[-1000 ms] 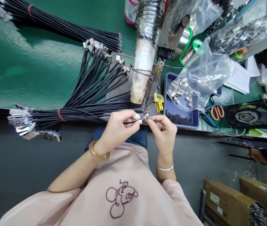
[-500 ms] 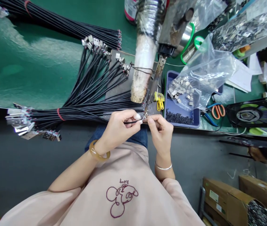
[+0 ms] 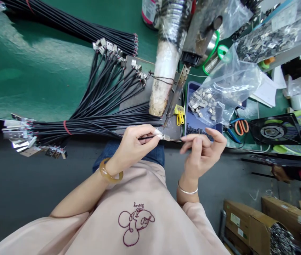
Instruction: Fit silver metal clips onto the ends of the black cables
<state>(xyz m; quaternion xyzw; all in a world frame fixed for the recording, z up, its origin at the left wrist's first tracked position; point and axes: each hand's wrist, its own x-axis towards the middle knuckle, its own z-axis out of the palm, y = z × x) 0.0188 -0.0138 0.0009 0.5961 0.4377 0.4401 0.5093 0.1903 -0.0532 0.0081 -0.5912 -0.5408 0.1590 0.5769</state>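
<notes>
My left hand (image 3: 133, 145) pinches the end of a black cable, and a small metal terminal (image 3: 165, 137) sits on the cable's tip just past my fingertips. My right hand (image 3: 202, 154) hovers to the right of it with fingers loosely spread and nothing in them, close to the blue tray (image 3: 190, 124). A soldering iron (image 3: 176, 95) slants down from above, its tip a little above the terminal. A fan of black cables with metal terminals (image 3: 105, 95) lies on the green mat to the left.
A clear bag of metal clips (image 3: 219, 94) rests in the blue tray. Another black cable bundle (image 3: 73, 26) lies at the top left. Orange-handled scissors (image 3: 239, 125), a black fan (image 3: 275, 131) and cardboard boxes (image 3: 251, 226) are to the right.
My right hand has let go of the terminal and drawn away to the right, fingers opening. My left hand keeps the cable end in place.
</notes>
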